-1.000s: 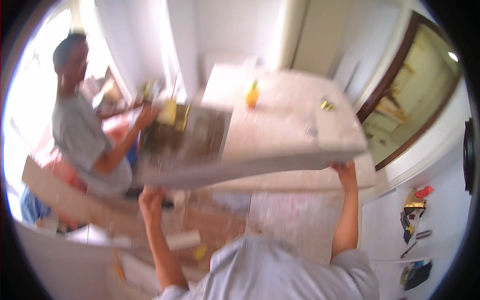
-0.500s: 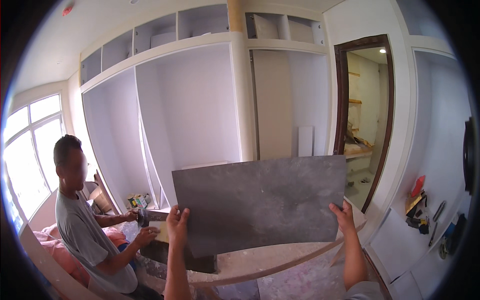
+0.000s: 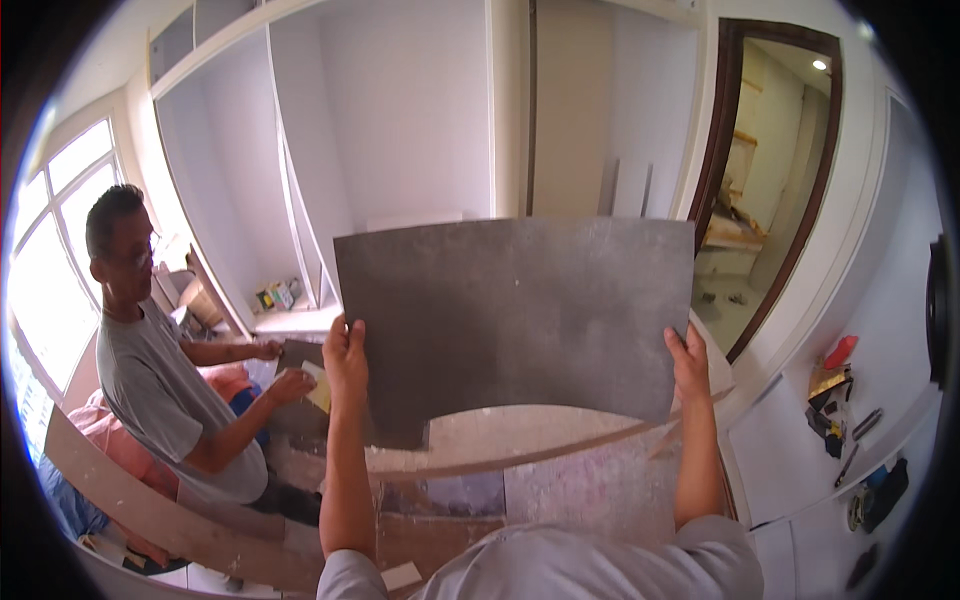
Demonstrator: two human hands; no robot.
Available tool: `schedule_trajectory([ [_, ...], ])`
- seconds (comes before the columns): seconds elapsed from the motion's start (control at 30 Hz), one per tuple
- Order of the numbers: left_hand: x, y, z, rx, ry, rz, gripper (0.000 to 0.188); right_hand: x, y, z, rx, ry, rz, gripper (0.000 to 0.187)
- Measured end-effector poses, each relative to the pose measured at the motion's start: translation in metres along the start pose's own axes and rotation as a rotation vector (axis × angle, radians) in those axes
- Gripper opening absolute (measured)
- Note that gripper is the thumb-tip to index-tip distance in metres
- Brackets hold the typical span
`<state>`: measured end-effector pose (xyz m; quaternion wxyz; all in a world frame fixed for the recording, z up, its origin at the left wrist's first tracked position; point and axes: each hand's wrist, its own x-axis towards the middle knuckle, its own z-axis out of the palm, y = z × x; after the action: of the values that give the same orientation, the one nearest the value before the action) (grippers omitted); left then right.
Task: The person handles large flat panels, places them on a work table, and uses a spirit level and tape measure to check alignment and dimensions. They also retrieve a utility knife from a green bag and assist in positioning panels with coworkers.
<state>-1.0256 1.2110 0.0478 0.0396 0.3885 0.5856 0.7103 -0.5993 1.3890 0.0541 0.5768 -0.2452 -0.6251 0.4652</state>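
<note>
Grey, flat stone-look tile (image 3: 515, 320) stands upright before the white built-in shelving (image 3: 400, 130), left hand (image 3: 346, 358) and right hand (image 3: 690, 362) fingers clamping its lower side edges; carrying seems underway, lowering demands level grip.

tile (image 3: 515, 320) upright between both hands; co-worker (image 3: 150, 370) left of it.
</note>
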Motion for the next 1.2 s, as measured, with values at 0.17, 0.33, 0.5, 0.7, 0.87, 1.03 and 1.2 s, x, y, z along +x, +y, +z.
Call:
schedule_trajectory([
  [0.17, -0.009, -0.008, -0.011, -0.201, -0.006, 0.058, 0.022, 0.004, 0.01, -0.006, -0.008, -0.057, 0.035, 0.033],
  [0.33, 0.008, 0.006, -0.027, -0.02, 0.061, 0.004, 0.03, 0.006, 0.024, -0.021, -0.135, -0.18, 0.073, 0.027],
  [0.5, 0.069, 0.042, -0.022, -0.076, 0.102, 0.185, 0.051, 0.004, 0.037, 0.003, 0.03, -0.066, -0.203, 0.022],
  [0.7, 0.054, 0.064, -0.001, -1.283, -0.246, -0.385, 0.079, -0.002, 0.01, 0.046, -0.356, -0.058, -0.749, 0.024],
  [0.87, 0.043, 0.024, 0.025, -1.14, -0.23, -0.26, 0.063, -0.032, 0.029, 0.071, -0.92, -0.435, -1.031, 0.026],
  [1.03, 0.025, -0.029, 0.026, -1.047, -0.249, -0.54, 0.052, -0.056, 0.069, 0.074, -1.089, -0.556, -0.964, 0.037],
  [1.2, -0.004, -0.031, 0.022, -0.908, -0.214, -0.5, 0.048, -0.083, 0.075, 0.072, -1.005, -0.799, -0.382, 0.076],
])
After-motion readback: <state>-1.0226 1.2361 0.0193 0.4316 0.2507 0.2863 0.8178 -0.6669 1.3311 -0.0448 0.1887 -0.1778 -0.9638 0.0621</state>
